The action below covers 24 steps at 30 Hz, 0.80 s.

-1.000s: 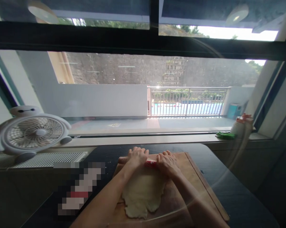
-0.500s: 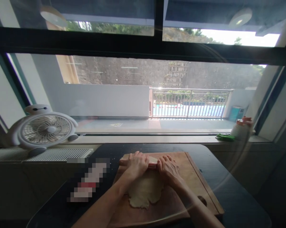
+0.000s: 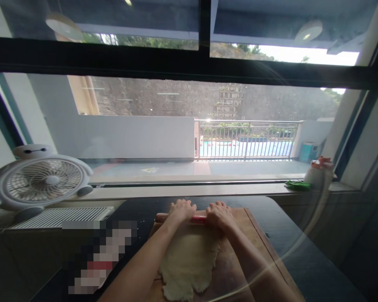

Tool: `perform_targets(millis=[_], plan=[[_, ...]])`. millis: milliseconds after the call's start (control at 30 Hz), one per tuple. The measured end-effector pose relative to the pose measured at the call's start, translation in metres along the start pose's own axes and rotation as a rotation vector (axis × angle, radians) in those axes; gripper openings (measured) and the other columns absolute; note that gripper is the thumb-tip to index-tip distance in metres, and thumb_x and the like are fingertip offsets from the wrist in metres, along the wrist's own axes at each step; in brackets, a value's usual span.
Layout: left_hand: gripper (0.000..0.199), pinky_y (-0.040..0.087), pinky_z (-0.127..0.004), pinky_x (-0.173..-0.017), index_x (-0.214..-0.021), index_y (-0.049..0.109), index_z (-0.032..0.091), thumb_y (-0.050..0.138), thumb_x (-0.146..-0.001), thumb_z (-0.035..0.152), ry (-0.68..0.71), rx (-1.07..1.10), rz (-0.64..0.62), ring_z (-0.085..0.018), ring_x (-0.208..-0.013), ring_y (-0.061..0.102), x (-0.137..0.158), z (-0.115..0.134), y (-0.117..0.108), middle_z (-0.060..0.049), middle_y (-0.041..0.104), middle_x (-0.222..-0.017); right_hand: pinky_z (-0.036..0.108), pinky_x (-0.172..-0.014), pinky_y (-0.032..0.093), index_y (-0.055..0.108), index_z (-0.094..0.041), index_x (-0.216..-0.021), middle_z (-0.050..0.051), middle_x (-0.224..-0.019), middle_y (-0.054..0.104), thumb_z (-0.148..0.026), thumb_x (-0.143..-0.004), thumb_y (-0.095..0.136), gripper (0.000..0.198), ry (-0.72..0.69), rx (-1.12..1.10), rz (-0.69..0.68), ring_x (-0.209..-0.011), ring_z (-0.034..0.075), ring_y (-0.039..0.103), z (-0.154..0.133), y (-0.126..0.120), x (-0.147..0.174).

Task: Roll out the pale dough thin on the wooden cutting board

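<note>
A wooden rolling pin [image 3: 199,219] lies crosswise at the far end of a cutting board [image 3: 258,242]. My left hand [image 3: 183,211] is closed over its left part, fingers curled across the top. On the right part my right hand [image 3: 220,214] presses in the same way, a short gap apart from the left. Under and in front of the pin spreads a thin, pale sheet of dough [image 3: 190,260] with a ragged near edge. My forearms cover part of the board.
The board rests on a dark table [image 3: 305,251] below a wide window. A white fan [image 3: 50,178] stands at the left above a radiator [image 3: 66,218]. A blurred-out item [image 3: 102,260] lies left of the board. On the sill are a green cloth [image 3: 297,185] and a white bottle [image 3: 316,176].
Both hands have pushed the rolling pin away toward the board's far edge, and more dough shows on the near side. The view has shifted slightly.
</note>
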<state>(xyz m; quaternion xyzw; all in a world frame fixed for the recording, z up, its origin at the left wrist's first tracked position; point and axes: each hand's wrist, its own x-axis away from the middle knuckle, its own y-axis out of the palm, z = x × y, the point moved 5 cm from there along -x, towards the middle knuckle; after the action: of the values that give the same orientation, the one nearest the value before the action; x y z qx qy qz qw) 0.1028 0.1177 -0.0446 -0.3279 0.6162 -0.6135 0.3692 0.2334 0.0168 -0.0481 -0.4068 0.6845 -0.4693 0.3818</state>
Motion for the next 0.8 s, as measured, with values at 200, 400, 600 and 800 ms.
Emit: perform_targets(millis=[200,400,600,800], plan=[[0.044,0.037,-0.051,-0.087,-0.102,0.061,0.025,0.028,-0.083,0.047,-0.021,0.017,-0.032,-0.029,-0.108,0.05,-0.004,-0.002,0.003,-0.01,0.06,-0.114,0.04,-0.084,0.034,0.061,-0.021,-0.099,0.012,-0.113,0.055,-0.038,-0.087,0.031,0.037,0.003,0.015,-0.02,-0.107,0.026,0.046,0.0,-0.001,-0.002],[0.043,0.033,-0.05,-0.09,-0.098,0.061,0.025,0.027,-0.085,0.047,0.025,-0.012,0.036,-0.028,-0.105,0.05,0.041,0.004,-0.006,-0.009,0.062,-0.108,0.039,-0.091,0.027,0.062,-0.02,-0.096,0.012,-0.112,0.055,-0.036,-0.091,0.026,0.04,-0.05,0.048,0.078,-0.112,0.025,0.041,-0.009,-0.01,0.041],[0.045,0.027,-0.05,-0.093,-0.098,0.061,0.022,0.021,-0.089,0.042,0.042,-0.039,0.128,-0.027,-0.108,0.046,0.076,0.01,-0.015,-0.012,0.059,-0.111,0.041,-0.098,0.019,0.062,-0.02,-0.103,0.012,-0.126,0.049,-0.036,-0.093,0.023,0.044,-0.038,0.069,0.132,-0.122,0.025,0.033,-0.015,-0.013,0.063],[0.045,0.029,-0.049,-0.092,-0.101,0.061,0.025,0.024,-0.087,0.047,0.014,-0.025,0.056,-0.026,-0.109,0.047,0.048,0.006,-0.009,-0.009,0.06,-0.113,0.041,-0.093,0.026,0.063,-0.019,-0.096,0.013,-0.11,0.057,-0.034,-0.091,0.026,0.04,-0.038,0.072,0.093,-0.114,0.026,0.04,-0.011,-0.012,0.045]])
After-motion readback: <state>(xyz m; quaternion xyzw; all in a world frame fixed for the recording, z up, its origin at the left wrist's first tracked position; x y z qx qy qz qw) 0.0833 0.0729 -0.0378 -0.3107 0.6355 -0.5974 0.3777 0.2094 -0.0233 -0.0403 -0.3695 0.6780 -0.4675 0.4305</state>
